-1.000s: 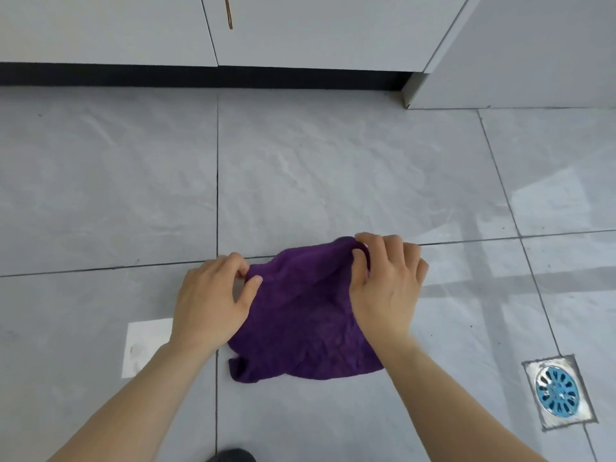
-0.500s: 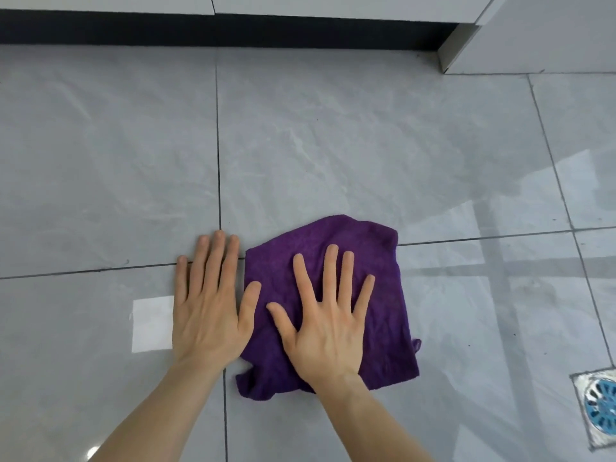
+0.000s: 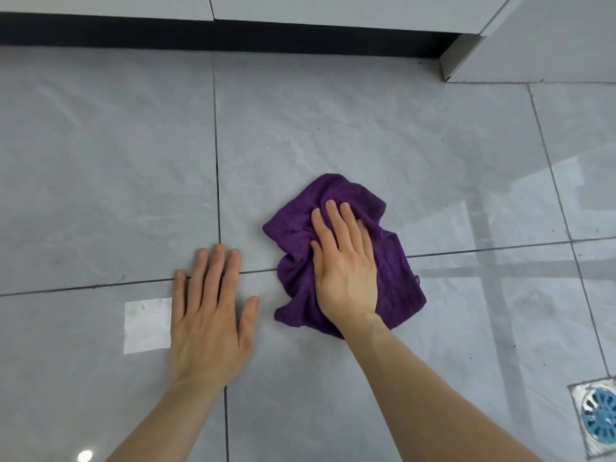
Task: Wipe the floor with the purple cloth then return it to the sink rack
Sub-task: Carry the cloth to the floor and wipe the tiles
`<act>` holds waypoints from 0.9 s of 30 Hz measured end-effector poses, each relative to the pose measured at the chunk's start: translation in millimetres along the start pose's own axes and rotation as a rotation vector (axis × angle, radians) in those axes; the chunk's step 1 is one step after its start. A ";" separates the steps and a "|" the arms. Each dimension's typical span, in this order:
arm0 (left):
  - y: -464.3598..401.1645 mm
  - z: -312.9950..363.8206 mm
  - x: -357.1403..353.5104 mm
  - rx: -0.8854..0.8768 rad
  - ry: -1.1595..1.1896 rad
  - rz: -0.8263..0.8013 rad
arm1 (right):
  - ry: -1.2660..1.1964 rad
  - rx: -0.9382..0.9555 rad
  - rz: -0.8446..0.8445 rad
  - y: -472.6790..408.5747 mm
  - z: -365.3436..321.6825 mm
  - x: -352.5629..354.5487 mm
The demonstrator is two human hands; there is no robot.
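Note:
The purple cloth (image 3: 393,271) lies bunched on the grey tiled floor (image 3: 333,128), near the middle of the view. My right hand (image 3: 343,265) presses flat on top of it, fingers together and pointing away from me. The cloth's wrinkled edges show around the hand on all sides. My left hand (image 3: 210,315) rests palm-down on the bare tile to the left of the cloth, fingers spread, not touching it. The sink rack is not in view.
White cabinet fronts with a dark toe-kick (image 3: 233,38) run along the far edge. A cabinet corner (image 3: 466,61) juts out at the upper right. A metal floor drain with a blue insert (image 3: 600,421) sits at the lower right. A bright light reflection (image 3: 146,325) lies left of my left hand.
My right hand has pushed the cloth to the right and away, bunching it up. My left hand has stayed flat on the tile and is now apart from the cloth.

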State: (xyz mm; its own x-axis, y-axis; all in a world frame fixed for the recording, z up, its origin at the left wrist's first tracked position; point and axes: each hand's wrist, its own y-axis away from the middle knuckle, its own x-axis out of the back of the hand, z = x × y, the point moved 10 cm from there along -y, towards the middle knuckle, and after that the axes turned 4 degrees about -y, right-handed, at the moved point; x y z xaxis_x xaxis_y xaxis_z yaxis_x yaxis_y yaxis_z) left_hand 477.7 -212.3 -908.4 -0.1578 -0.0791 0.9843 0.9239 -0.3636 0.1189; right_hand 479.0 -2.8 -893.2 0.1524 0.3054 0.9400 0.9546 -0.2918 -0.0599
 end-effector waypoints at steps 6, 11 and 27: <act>0.0 -1.1 -3.5 0.001 0.027 0.004 | -0.004 -0.211 0.129 -5.3 23.8 30.5; 0.8 -1.6 -4.0 0.006 0.024 0.005 | -0.372 -0.631 0.238 1.5 78.4 70.7; 1.1 0.5 3.7 0.025 -0.007 0.038 | 0.034 0.189 -0.147 78.6 -1.9 7.1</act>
State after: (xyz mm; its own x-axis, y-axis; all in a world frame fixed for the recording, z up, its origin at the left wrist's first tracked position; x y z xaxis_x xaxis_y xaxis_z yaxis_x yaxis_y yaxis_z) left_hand 478.4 -212.5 -904.6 -0.1202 -0.0862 0.9890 0.9375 -0.3376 0.0845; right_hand 554.6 -25.3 -890.5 0.0028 0.3004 0.9538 0.9973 -0.0712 0.0195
